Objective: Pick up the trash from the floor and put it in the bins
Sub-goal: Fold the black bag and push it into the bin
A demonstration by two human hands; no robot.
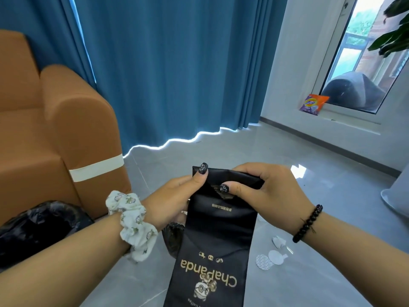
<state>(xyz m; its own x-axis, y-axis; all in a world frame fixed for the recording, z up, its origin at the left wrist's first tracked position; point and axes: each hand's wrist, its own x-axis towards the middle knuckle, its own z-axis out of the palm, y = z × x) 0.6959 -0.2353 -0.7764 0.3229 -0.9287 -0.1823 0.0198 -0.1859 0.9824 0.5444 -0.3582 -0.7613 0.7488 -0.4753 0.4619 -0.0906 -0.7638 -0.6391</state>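
Holding: one black "ChaPanda" paper bag [217, 235], upside down in mid-air at centre, its printed end running off the lower frame edge; both hands pinch its folded far edge
Left hand [174, 196]: fingers curled at the bag's left corner, thumb pressed on the front face; one white floral scrunchie [132, 224] on the wrist
Right hand [263, 187]: fingers wrapped over the bag's far right corner, thumb pressed on the front; one dark bead bracelet [307, 223] on the wrist
Bin count: one black-lined bin [39, 227] at lower left, just beside the sofa base, partly hidden by the left forearm; a second crumpled black plastic piece [173, 235] shows behind the bag, what it is I cannot tell
Floor trash: two round white discs [269, 259] touching each other right of the bag; one crumpled white scrap [278, 241] just beyond them
Floor [221, 154]: grey glossy tile, open from the bag to the curtain hem and right wall
Left edge: one orange sofa [55, 134], one white band round its arm
Right edge: one white rounded base [396, 196], cut off by the frame
Far: blue curtain [172, 69] reaching the floor; one orange-and-purple detergent packet [313, 104] on the window ledge; one window [363, 52]; plant leaves [391, 32] at top right
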